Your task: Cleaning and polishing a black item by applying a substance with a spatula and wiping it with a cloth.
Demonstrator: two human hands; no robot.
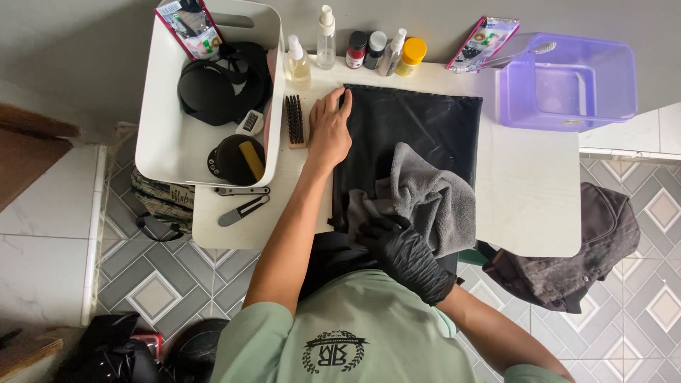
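Observation:
A black fabric sheet point(418, 128) lies flat across the white table point(528, 191). My left hand point(330, 128), bare, presses flat on the sheet's top left corner, fingers together. My right hand point(401, 248) wears a black glove and grips a grey towel point(433, 195), which is bunched on the lower half of the black sheet. A wooden brush with black bristles point(294, 120) lies just left of my left hand.
A white bin point(159, 135) at the left holds a black cap, a round tin and a pouch. Spray bottles and small jars point(369, 50) line the far edge. A purple tub point(567, 81) with a toothbrush stands far right. A dark bag point(574, 255) lies on the tiled floor.

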